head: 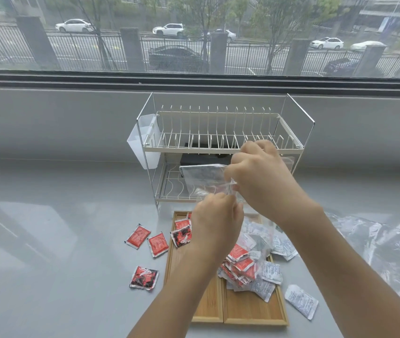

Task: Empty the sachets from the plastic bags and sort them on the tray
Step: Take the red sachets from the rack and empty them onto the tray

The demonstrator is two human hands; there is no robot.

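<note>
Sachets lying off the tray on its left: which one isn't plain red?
The nearest one, the red-and-black sachet, lying alone nearer the camera. The two plain red sachets lie side by side farther back, beside the wooden tray.

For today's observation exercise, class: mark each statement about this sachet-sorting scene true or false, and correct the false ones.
1. Both hands hold a clear plastic bag above the wooden tray. True: the left hand and right hand both pinch it.
2. All red sachets lie on the tray. False: two red sachets lie on the counter to the tray's left.
3. The dish rack holds plates. False: no plates stand in its slots.
4. A white sachet lies off the tray, to its right. True.
5. The window behind shows a garden pond. False: it shows a fence, trees and cars.
</note>
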